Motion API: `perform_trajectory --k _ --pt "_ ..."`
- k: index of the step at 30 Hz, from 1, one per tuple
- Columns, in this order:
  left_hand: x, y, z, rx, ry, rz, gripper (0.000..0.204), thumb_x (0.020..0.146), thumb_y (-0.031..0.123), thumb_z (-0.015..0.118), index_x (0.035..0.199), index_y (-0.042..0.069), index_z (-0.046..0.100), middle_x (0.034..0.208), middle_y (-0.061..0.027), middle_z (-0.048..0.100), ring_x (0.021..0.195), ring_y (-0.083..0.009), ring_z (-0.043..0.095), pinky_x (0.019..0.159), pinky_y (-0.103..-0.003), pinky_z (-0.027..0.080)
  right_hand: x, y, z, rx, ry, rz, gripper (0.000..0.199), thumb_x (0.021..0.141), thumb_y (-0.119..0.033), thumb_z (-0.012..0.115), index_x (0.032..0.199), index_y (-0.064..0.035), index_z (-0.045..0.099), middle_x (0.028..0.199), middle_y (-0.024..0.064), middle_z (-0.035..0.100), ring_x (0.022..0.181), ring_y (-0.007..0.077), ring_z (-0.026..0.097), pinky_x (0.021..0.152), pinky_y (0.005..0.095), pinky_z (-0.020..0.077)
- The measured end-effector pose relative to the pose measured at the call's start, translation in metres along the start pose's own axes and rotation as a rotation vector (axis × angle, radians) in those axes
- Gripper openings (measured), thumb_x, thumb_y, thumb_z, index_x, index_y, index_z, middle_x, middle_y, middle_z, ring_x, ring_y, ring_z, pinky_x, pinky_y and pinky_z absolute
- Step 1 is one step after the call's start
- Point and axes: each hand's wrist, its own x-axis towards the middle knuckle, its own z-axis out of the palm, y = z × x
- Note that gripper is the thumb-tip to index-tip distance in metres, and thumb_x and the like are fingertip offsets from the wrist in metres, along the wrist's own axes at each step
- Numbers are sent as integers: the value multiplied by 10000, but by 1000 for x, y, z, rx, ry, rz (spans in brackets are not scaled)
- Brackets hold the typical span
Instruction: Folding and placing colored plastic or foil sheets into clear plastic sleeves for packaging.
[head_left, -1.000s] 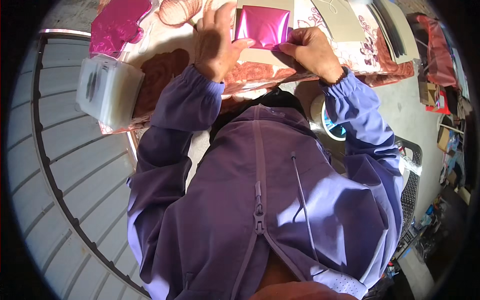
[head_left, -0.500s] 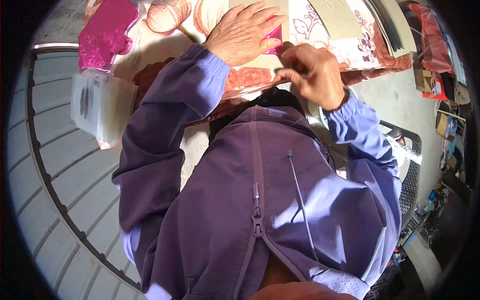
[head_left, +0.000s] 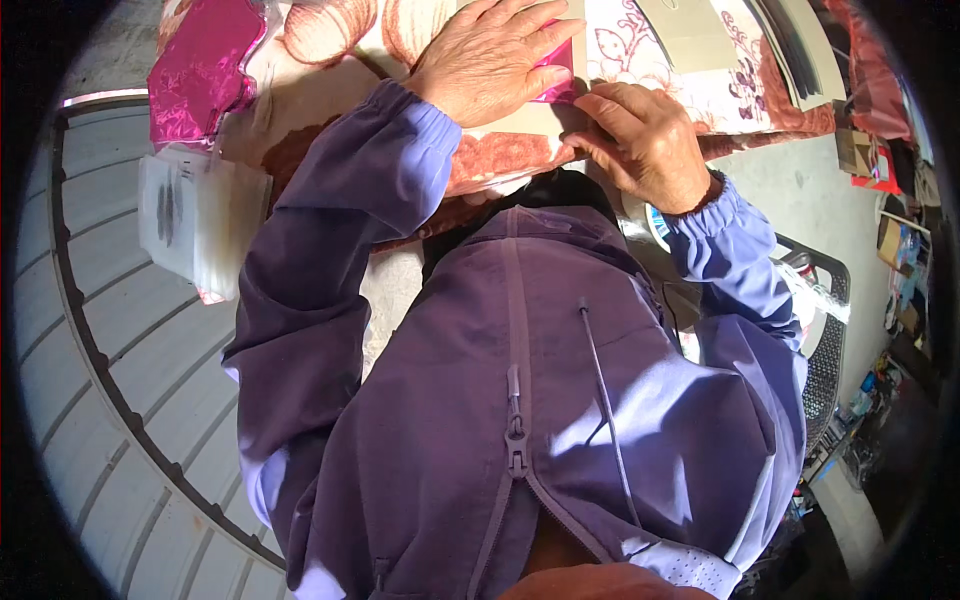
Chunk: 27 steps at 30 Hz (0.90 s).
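Note:
My left hand [head_left: 482, 55] lies flat, fingers stretched out, over a shiny magenta piece [head_left: 566, 60] on a beige-grey board [head_left: 520, 122] at the table's front edge. Only a strip of the magenta piece shows beside my thumb. At the right edge of that board, my right hand [head_left: 655, 140] is curled, its fingertips by the lower corner of the magenta piece. What those fingers hold, if anything, is hidden. A larger shiny magenta sheet [head_left: 205, 75] with a patterned surface lies at the far left.
A patterned cloth [head_left: 330, 35] covers the table. Clear plastic sleeves [head_left: 205, 215] hang or stand at its left edge. More beige-grey boards [head_left: 685, 35] and a stack of boards [head_left: 800, 60] lie to the right. A black mesh chair [head_left: 825, 350] stands at the right.
My right hand has shifted slightly right and its fingers have come down against the edge by the magenta piece. My left hand stays flat in nearly the same place.

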Motion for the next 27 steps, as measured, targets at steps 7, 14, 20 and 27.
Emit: perform_trajectory --k 7,14,20,27 --pt "-1 -7 15 122 222 109 590 906 355 507 1407 66 387 1452 -81 384 1359 -238 316 1113 -373 227 -2 -1 4 1 61 -108 311 692 -112 795 969 -30 680 916 112 676 763 260 670 610 341 510" --pt "2 -7 6 -1 20 51 576 907 329 501 1403 58 387 1447 -92 385 1356 -253 314 1113 -386 226 -1 2 4 1 119 -63 226 706 -44 763 923 -30 701 878 114 677 737 263 673 609 337 519" --pt "3 -19 15 34 64 156 588 902 331 513 1399 44 383 1445 -115 372 1355 -275 306 1112 -400 225 -2 1 13 168 128 150 186 710 -21 751 891 -27 708 864 107 677 771 256 675 625 334 528" --pt "1 -16 22 47 113 137 606 903 346 513 1404 36 375 1448 -128 362 1364 -287 286 1112 -419 218 2 -4 7 37 89 3 287 603 -25 719 890 -27 712 849 93 674 796 255 674 659 328 536"
